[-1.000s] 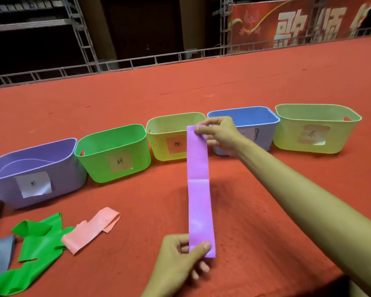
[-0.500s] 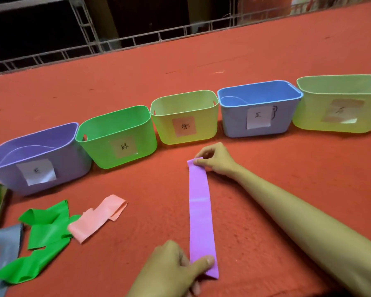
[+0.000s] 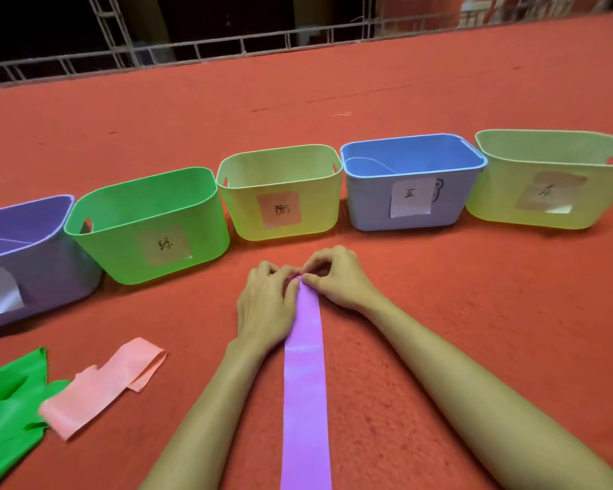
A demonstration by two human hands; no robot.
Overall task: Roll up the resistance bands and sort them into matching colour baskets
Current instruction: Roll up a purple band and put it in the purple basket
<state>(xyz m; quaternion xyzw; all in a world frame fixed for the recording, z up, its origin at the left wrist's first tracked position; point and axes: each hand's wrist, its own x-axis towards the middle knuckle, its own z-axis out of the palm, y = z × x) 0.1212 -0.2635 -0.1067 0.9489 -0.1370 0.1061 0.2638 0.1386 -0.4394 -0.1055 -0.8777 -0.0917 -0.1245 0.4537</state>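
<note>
The purple band (image 3: 305,390) lies flat on the red carpet (image 3: 457,313) as 1 long strip, running from the bottom edge of the view away to the 2 hands. Its far end sits right under the fingertips. The left hand (image 3: 266,305) curls its fingers down onto that end from the left, its thumb lying along the band's left edge. The right hand (image 3: 338,277) pinches the same end between thumb and forefinger from the right. The hands meet over it (so the very tip of the band is mostly hidden). Beyond them 5 baskets stand in a row, each with a paper label on its front: a purple basket (image 3: 50,277) cut off by the left edge, a green basket (image 3: 121,249) just beside it, a small yellow basket (image 3: 248,213), a blue basket (image 3: 368,203) and a larger yellow-green basket (image 3: 492,192) at the far right. A pale curved line shows inside the purple basket and inside the blue one, but what it belongs to cannot be told. On the carpet at the lower left a green band (image 3: 4,412) lies crumpled, with a folded pink band (image 3: 100,387) resting partly over it. Both bare forearms reach forward, palms down. The left hand lies low and nearly flat, and the right hand has its knuckles raised and its wrist angled inward.
</note>
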